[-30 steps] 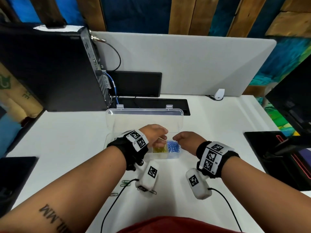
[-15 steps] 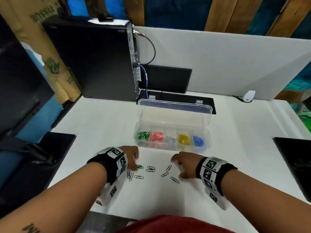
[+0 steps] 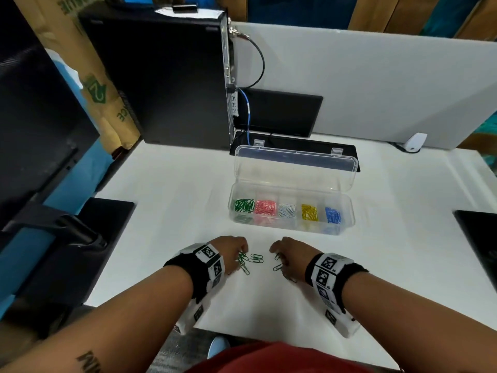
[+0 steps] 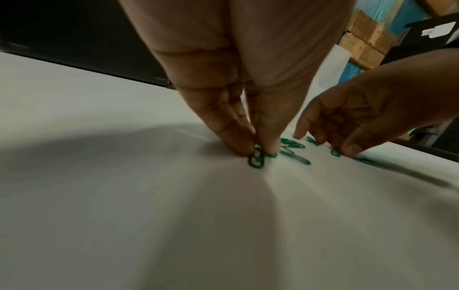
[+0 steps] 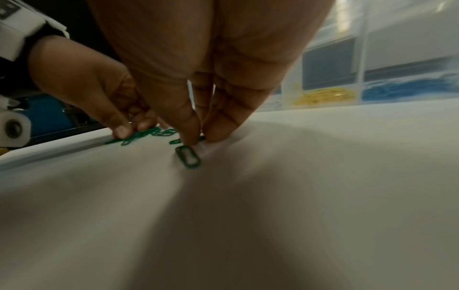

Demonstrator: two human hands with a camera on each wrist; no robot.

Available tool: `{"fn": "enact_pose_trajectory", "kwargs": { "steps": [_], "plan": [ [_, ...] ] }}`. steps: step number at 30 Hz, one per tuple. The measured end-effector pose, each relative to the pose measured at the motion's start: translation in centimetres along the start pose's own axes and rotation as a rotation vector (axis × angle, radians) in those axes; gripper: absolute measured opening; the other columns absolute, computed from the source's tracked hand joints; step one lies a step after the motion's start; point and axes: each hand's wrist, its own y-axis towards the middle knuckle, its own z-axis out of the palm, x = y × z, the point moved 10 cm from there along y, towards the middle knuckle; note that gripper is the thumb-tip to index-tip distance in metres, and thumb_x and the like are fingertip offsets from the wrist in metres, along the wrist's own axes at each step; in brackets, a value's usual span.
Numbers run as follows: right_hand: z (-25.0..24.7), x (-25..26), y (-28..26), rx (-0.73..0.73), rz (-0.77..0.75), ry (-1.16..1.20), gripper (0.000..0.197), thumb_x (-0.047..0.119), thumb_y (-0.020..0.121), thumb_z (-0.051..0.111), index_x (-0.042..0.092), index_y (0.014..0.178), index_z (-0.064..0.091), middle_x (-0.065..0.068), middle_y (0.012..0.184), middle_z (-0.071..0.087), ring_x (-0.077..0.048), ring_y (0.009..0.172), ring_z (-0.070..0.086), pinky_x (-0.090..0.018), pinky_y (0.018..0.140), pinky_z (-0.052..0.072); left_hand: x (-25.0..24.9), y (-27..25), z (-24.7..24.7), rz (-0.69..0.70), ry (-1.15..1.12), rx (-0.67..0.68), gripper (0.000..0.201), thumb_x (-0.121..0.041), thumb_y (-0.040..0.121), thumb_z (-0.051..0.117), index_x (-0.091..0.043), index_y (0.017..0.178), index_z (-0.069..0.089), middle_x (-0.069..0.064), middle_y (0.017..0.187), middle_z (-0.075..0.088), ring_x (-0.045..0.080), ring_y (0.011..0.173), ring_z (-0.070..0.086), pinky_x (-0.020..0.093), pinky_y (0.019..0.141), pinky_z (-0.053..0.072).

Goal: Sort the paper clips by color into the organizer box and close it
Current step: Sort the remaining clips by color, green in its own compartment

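Both hands are now lying closer together than half a second ago, and the loose green clips are bunching up under them on the white table point(image 3: 172, 200) instead of lying spread out. The organizer box point(image 3: 291, 224) is sitting open, lid point(image 3: 295, 168) standing up, just beyond the hands, holding green, red, white, yellow and blue clips in separate compartments. The left hand point(image 3: 228, 251) is pinching a green paper clip point(image 4: 257, 159) between pressed-together fingertips, touching the table, while the right hand point(image 3: 291, 255) is pinching another green clip point(image 5: 188, 157) the same way.
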Motion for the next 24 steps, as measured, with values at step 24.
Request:
{"fn": "enact_pose_trajectory", "kwargs": {
  "steps": [24],
  "plan": [
    [0.1, 1.3, -0.2, 0.031, -0.156, -0.073, 0.040, 0.011, 0.088, 0.055, 0.012, 0.128, 0.053, -0.010, 0.125, 0.052, -0.026, 0.114, 0.053, -0.028, 0.093, 0.039, -3.1, 0.4, 1.3, 0.156, 0.099, 0.057, 0.051, -0.009, 0.086, 0.058, -0.021, 0.134, 0.048, 0.009, 0.124, 0.051, 0.023, 0.112, 0.055, 0.024, 0.091, 0.040]
  ]
}}
